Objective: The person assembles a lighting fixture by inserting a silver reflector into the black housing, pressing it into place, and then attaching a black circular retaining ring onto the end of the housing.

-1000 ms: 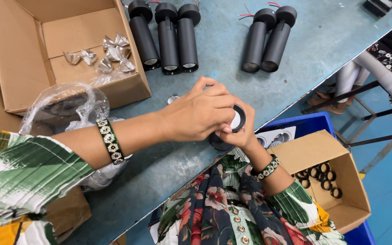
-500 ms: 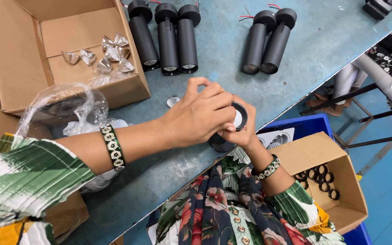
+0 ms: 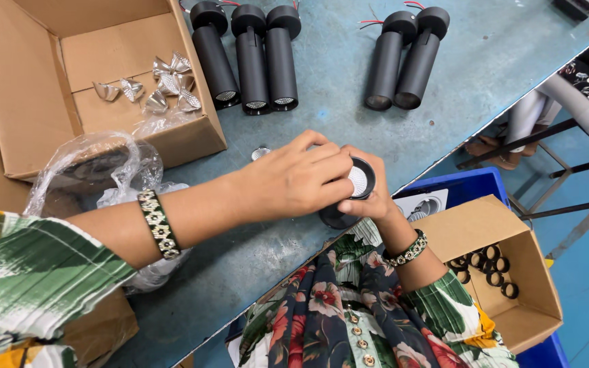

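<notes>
- Closest in, at the near edge of the tabletop [image 3: 444, 102], both hands were on one black spotlight [image 3: 349, 197] standing on end, open face up with a pale lens showing inside the rim.
- The left hand [image 3: 294, 182] was curled over the top of it, fingers bent and pressed together around the rim, looked like pushing or twisting something into place.
- The right hand [image 3: 375, 197] was wrapped around the body from the side, steadying it, fingers mostly hidden behind the lamp.
- So I'd say that unit was mid-assembly, front end not finished yet.
- Off the near edge to the right, a small cardboard box [image 3: 512, 320] held a bunch of black rings [image 3: 489, 269], plenty left. A blue bin [image 3: 465, 187] sat behind it.
- Near the left edge there was a crumpled clear plastic bag [image 3: 97, 170]; contents too hard to make out.
- Just past the hands, one small silvery part [image 3: 260, 152] lay loose on the tabletop.
- Further back left, a big cardboard box [image 3: 35, 102] had a handful of shiny reflector cones [image 3: 158, 88] in it.
- Toward the far edge, three black spotlights [image 3: 250, 54] lay side by side, then two more [image 3: 403, 58] with red wires sticking out. Those five looked done to me, or at least set aside, though I couldn't tell for sure.
</notes>
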